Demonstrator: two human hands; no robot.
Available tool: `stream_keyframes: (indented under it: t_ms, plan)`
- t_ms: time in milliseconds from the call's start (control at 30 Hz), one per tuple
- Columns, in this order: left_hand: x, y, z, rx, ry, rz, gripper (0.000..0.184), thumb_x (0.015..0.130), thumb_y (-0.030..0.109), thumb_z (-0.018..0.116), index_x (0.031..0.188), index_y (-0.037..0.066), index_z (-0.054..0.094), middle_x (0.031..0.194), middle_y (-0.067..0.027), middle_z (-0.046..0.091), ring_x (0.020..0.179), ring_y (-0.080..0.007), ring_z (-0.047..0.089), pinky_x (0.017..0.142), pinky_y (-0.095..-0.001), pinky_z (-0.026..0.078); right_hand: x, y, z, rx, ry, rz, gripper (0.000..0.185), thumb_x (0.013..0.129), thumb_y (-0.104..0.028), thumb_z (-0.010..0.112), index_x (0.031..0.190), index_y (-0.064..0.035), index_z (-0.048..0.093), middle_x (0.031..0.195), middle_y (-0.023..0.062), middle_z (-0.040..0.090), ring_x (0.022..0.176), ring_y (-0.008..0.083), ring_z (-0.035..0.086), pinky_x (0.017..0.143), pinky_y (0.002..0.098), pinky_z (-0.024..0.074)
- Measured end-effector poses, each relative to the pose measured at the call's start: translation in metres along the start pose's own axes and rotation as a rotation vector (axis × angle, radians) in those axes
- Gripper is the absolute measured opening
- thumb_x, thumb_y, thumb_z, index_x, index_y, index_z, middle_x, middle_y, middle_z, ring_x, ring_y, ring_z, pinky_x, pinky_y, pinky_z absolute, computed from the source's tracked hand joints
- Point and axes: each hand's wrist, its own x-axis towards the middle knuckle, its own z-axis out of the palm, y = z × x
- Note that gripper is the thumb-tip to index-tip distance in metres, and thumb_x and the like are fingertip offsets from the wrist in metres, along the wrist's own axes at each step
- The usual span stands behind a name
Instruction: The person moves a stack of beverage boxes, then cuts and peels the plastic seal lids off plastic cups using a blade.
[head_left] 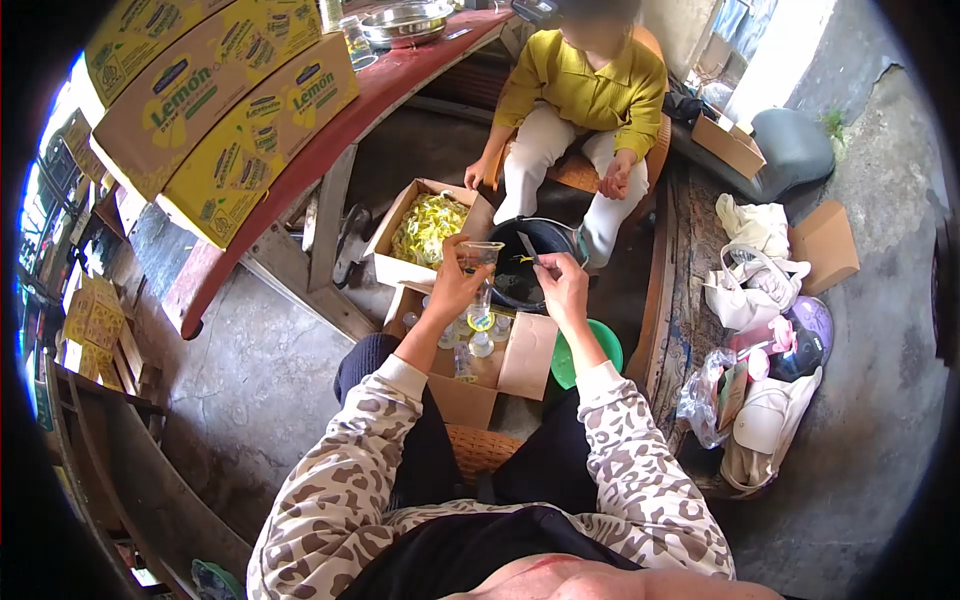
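My left hand (456, 283) is wrapped round a clear plastic cup (482, 256), held above an open cardboard box. My right hand (562, 287) grips a knife (528, 245), its blade pointing up and left, with a small yellow scrap near it. Below my hands, the cardboard box (462, 400) contains several clear cups (481, 344), some with yellow labels. Behind my right hand is a black bucket (540, 236). Beyond my left hand stands a box (398, 270) filled with yellow-green strips (430, 228).
A person in a yellow top (590, 90) sits opposite, near the bucket. Lemon drink cartons (200, 110) are stacked on the red table (300, 165) at left. A green basin (590, 352) stands by my right wrist. Bags (750, 290) lie at right.
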Motion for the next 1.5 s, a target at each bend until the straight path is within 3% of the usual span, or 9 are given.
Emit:
stream_keyframes:
  t_ms: [133, 233, 433, 567, 633, 833, 933, 1133, 1500]
  plan:
    - [0.005, -0.023, 0.0, 0.197, 0.119, 0.238, 0.069, 0.074, 0.014, 0.081, 0.129, 0.005, 0.041, 0.108, -0.0174, 0.056, 0.094, -0.0282, 0.062, 0.087, -0.0388, 0.05, -0.008, -0.013, 0.007, -0.022, 0.008, -0.05, 0.01, 0.08, -0.001, 0.07, 0.089, -0.0031, 0.066, 0.08, 0.0076, 0.064, 0.066, 0.0194, 0.065, 0.062, 0.0304, 0.0509]
    - [0.001, -0.02, 0.002, 0.365, 0.157, 0.261, 0.061, 0.072, 0.017, 0.083, 0.121, 0.004, 0.049, 0.108, -0.0164, 0.056, 0.095, -0.0295, 0.06, 0.088, -0.0398, 0.048, -0.013, -0.021, 0.012, -0.044, 0.004, -0.075, 0.011, 0.079, -0.001, 0.069, 0.089, -0.0037, 0.066, 0.08, 0.0074, 0.063, 0.066, 0.0208, 0.065, 0.062, 0.032, 0.0512]
    - [0.006, -0.037, 0.012, 0.26, 0.104, 0.237, 0.032, 0.079, 0.021, 0.078, 0.1, 0.003, 0.062, 0.102, -0.0186, 0.056, 0.095, -0.0331, 0.061, 0.083, -0.0408, 0.048, -0.02, -0.018, 0.023, -0.144, -0.007, -0.142, 0.011, 0.078, -0.002, 0.069, 0.088, -0.0054, 0.066, 0.077, 0.0074, 0.06, 0.069, 0.0235, 0.064, 0.062, 0.0345, 0.0509]
    - [0.008, -0.043, 0.013, 0.3, 0.112, 0.35, 0.024, 0.082, 0.02, 0.073, 0.096, 0.003, 0.065, 0.109, -0.0222, 0.056, 0.104, -0.0392, 0.056, 0.089, -0.0444, 0.046, -0.017, -0.01, 0.024, -0.147, 0.018, -0.23, 0.012, 0.078, 0.003, 0.069, 0.089, -0.0009, 0.067, 0.075, 0.0084, 0.06, 0.059, 0.0178, 0.061, 0.056, 0.0305, 0.0478]
    - [0.005, -0.036, 0.014, 0.274, 0.075, 0.327, 0.02, 0.083, 0.018, 0.07, 0.098, 0.004, 0.066, 0.126, -0.0254, 0.048, 0.116, -0.0438, 0.05, 0.098, -0.045, 0.042, -0.016, -0.013, 0.021, -0.152, -0.009, -0.183, 0.013, 0.078, 0.003, 0.069, 0.09, -0.0003, 0.067, 0.077, 0.0089, 0.061, 0.06, 0.018, 0.062, 0.058, 0.0302, 0.0484]
    - [0.024, -0.035, 0.027, 0.404, 0.077, 0.472, 0.015, 0.084, 0.015, 0.069, 0.096, 0.006, 0.069, 0.128, -0.0202, 0.046, 0.122, -0.0404, 0.044, 0.102, -0.047, 0.037, -0.006, -0.006, 0.014, -0.183, 0.018, -0.148, 0.011, 0.078, 0.004, 0.069, 0.089, 0.0001, 0.067, 0.078, 0.0093, 0.062, 0.062, 0.0195, 0.063, 0.06, 0.0311, 0.0495]
    - [0.042, -0.036, 0.034, 0.495, 0.036, 0.557, 0.015, 0.078, 0.006, 0.066, 0.093, 0.003, 0.069, 0.112, -0.0162, 0.053, 0.11, -0.0358, 0.047, 0.096, -0.044, 0.04, 0.002, 0.003, 0.009, -0.202, 0.052, -0.151, 0.01, 0.078, -0.001, 0.069, 0.087, -0.0032, 0.066, 0.077, 0.0093, 0.06, 0.065, 0.0246, 0.062, 0.061, 0.035, 0.0491]
    - [0.064, -0.041, 0.044, 0.366, -0.028, 0.431, 0.016, 0.086, 0.011, 0.064, 0.096, -0.001, 0.067, 0.093, -0.0179, 0.064, 0.088, -0.0362, 0.062, 0.077, -0.0412, 0.048, 0.016, 0.018, -0.001, -0.179, 0.137, -0.073, 0.01, 0.078, 0.001, 0.07, 0.087, -0.0012, 0.066, 0.078, 0.0096, 0.064, 0.064, 0.0203, 0.064, 0.06, 0.031, 0.0497]
    - [0.078, -0.062, 0.051, 0.399, -0.081, 0.416, 0.018, 0.086, 0.008, 0.063, 0.102, 0.0, 0.067, 0.09, -0.018, 0.062, 0.087, -0.0376, 0.061, 0.076, -0.0426, 0.048, 0.025, 0.026, 0.014, -0.299, 0.01, -0.134, 0.012, 0.076, -0.002, 0.067, 0.087, -0.0074, 0.066, 0.078, 0.0076, 0.059, 0.074, 0.0267, 0.062, 0.064, 0.0384, 0.0506]
